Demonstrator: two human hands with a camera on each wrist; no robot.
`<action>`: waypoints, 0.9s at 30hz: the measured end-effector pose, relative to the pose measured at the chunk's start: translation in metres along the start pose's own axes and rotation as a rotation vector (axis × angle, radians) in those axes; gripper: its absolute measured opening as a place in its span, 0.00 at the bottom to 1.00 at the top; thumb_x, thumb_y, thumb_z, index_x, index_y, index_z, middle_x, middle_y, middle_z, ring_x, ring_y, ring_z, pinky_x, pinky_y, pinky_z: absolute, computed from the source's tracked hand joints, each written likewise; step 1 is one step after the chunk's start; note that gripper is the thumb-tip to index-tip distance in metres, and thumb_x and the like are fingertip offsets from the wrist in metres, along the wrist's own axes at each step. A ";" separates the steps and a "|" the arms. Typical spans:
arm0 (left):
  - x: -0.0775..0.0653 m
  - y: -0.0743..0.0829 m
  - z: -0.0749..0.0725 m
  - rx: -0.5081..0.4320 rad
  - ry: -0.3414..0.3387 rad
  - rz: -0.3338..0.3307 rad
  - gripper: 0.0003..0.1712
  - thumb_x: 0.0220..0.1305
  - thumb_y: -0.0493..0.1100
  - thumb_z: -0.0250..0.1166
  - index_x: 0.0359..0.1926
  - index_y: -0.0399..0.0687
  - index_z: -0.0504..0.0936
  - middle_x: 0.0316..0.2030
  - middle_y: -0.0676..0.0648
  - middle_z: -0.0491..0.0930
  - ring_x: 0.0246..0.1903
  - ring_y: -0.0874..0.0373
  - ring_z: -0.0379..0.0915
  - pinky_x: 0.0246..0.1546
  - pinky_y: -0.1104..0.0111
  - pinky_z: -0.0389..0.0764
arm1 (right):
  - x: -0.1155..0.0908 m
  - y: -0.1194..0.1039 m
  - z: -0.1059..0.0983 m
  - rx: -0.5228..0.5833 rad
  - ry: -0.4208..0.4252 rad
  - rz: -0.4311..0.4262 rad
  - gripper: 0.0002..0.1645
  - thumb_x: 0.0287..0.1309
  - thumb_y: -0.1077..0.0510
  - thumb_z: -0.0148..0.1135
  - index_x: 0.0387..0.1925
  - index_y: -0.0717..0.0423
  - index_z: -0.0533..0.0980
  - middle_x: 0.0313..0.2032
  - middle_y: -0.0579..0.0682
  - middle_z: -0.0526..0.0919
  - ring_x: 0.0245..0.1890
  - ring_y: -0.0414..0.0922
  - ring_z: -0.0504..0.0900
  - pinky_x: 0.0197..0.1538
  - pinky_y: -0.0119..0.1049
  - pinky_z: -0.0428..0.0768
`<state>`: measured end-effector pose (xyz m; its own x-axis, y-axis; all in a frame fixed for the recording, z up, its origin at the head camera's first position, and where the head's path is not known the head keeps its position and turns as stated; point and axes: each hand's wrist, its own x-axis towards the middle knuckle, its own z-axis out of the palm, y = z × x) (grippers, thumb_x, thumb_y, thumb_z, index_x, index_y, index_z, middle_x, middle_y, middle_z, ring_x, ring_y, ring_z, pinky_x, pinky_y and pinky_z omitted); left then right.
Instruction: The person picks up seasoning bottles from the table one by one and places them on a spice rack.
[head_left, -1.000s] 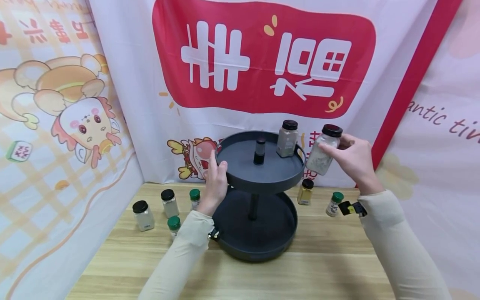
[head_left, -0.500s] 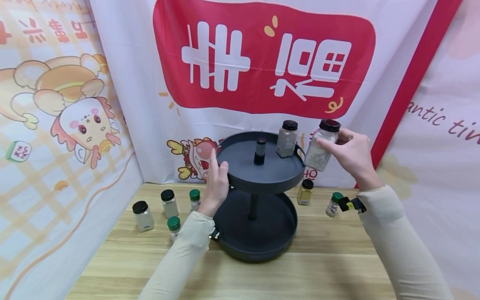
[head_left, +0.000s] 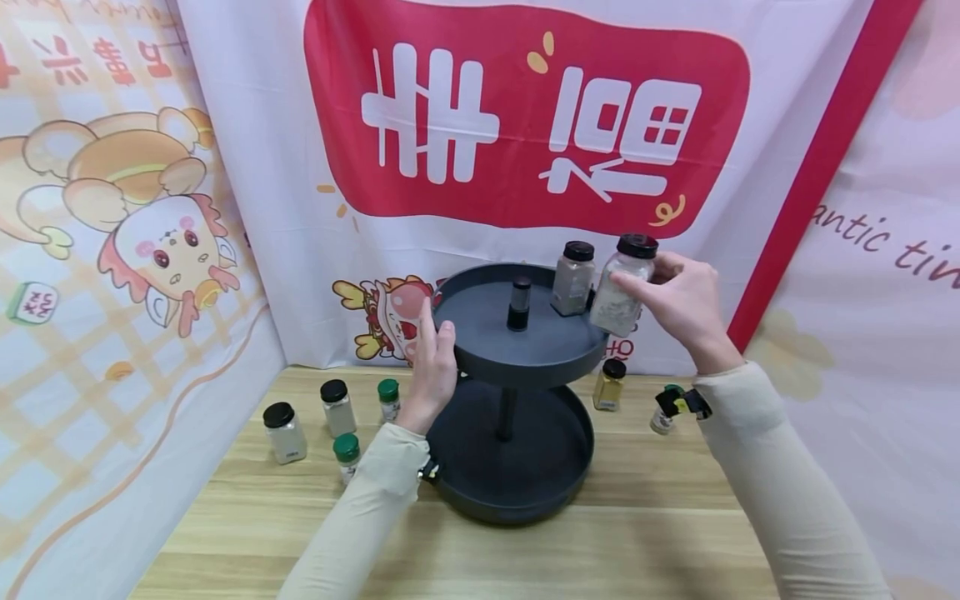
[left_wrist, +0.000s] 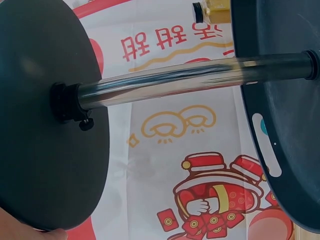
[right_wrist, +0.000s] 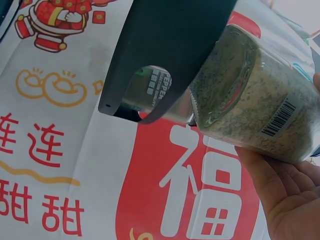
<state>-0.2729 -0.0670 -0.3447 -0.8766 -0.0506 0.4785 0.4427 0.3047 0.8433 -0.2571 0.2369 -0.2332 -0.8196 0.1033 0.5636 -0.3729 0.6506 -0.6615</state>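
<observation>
A two-tier dark grey round tray stand (head_left: 517,375) stands on the wooden table. My left hand (head_left: 429,375) rests against the left rim of its upper tray, fingers extended. In my right hand (head_left: 686,304) I hold a clear spice jar (head_left: 621,296) with a black lid, pinched by thumb and fingers and slightly tilted, at the upper tray's right rim. The right wrist view shows the speckled contents and barcode of this spice jar (right_wrist: 260,95). Another black-lidded jar (head_left: 573,279) stands upright on the upper tray's right side. The lower tray (head_left: 510,508) bears nothing visible.
Left of the stand are two black-lidded jars (head_left: 285,433) (head_left: 339,408) and two green-lidded bottles (head_left: 388,402) (head_left: 347,458). To the right stand a yellow jar (head_left: 609,386) and a green-lidded bottle (head_left: 662,421), partly hidden by the wrist camera. A printed cloth (head_left: 525,125) hangs behind.
My right hand has moved left and slightly up with the spice jar, bringing it to the upper tray's right rim. My left hand has stayed at the tray.
</observation>
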 end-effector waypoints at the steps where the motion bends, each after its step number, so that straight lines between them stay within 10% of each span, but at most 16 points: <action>1: 0.000 0.000 0.000 0.000 0.001 0.003 0.38 0.72 0.59 0.35 0.75 0.50 0.37 0.74 0.49 0.37 0.71 0.57 0.34 0.68 0.53 0.41 | 0.000 0.000 0.001 0.002 -0.003 -0.004 0.36 0.47 0.34 0.67 0.50 0.54 0.79 0.40 0.52 0.83 0.35 0.45 0.78 0.37 0.37 0.76; 27: -0.003 -0.001 -0.003 -0.003 0.000 0.006 0.37 0.71 0.57 0.37 0.75 0.52 0.39 0.73 0.49 0.39 0.70 0.57 0.37 0.68 0.53 0.43 | -0.002 -0.003 0.023 0.064 -0.022 -0.093 0.34 0.46 0.37 0.69 0.51 0.52 0.79 0.39 0.49 0.84 0.33 0.43 0.80 0.36 0.34 0.78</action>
<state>-0.2707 -0.0706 -0.3463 -0.8741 -0.0491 0.4833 0.4482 0.3022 0.8413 -0.2646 0.2170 -0.2437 -0.7893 0.0277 0.6133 -0.4740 0.6074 -0.6375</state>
